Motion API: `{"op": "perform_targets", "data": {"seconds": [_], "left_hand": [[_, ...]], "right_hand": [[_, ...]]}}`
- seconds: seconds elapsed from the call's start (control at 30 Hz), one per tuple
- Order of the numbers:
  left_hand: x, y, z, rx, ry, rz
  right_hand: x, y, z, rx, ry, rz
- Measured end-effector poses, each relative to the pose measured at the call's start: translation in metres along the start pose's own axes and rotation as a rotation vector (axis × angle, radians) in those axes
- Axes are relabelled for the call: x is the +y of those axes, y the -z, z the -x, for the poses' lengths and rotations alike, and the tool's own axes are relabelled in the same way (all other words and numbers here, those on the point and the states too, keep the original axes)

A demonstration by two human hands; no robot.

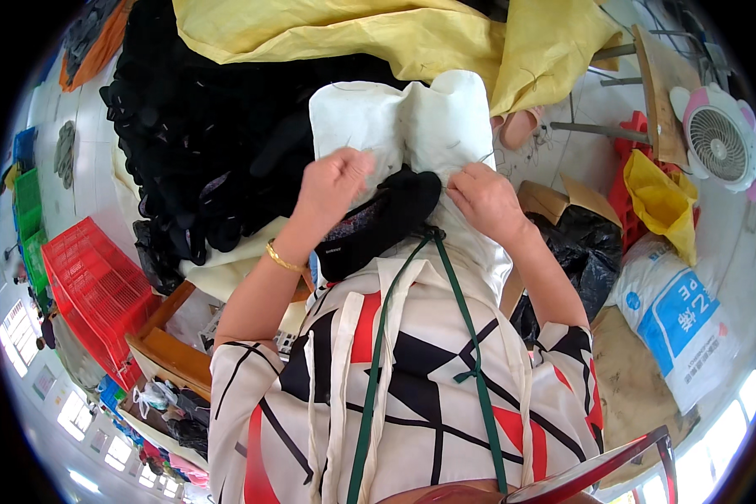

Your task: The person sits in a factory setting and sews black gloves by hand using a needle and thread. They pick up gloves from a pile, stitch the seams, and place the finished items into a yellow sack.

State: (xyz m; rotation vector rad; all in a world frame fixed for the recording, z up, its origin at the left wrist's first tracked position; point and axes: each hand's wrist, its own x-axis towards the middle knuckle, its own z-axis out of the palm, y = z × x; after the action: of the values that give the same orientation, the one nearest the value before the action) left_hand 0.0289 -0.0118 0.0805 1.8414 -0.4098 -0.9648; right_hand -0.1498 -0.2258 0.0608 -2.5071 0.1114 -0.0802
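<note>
A black soft fabric piece [407, 202] with a speckled grey lining and a small pale label lies across my lap. It rests on the white cloth [353, 118] over my knees; I cannot tell what kind of item it is. My left hand [336, 181] hovers above its left side, fingers curled together, and whatever they pinch is hidden. At the right end of the piece, my right hand [483, 197] is closed in a pinch. A thin dark line shows by its fingertips, too fine to name.
A big heap of black fabric pieces [202, 126] lies ahead to the left, beside yellow sheeting [336, 29]. At left are a red plastic crate [97, 290] and a wooden drawer [168, 340]. To the right stand an open carton [546, 200], black bag [575, 260], white sack [676, 323] and fan [721, 143].
</note>
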Motion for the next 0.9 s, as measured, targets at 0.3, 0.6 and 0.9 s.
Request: {"op": "perform_targets", "data": {"seconds": [0.3, 0.6, 0.9], "left_hand": [[0.003, -0.04, 0.002, -0.368, 0.236, -0.203], [-0.025, -0.027, 0.015, -0.228, 0.238, 0.37], [-0.023, -0.021, 0.014, -0.351, 0.43, 0.598]], "right_hand": [[-0.057, -0.006, -0.005, 0.094, 0.152, -0.258], [-0.043, -0.01, -0.026, -0.059, -0.161, -0.415], [-0.039, -0.034, -0.033, 0.0, -0.099, -0.134]]}}
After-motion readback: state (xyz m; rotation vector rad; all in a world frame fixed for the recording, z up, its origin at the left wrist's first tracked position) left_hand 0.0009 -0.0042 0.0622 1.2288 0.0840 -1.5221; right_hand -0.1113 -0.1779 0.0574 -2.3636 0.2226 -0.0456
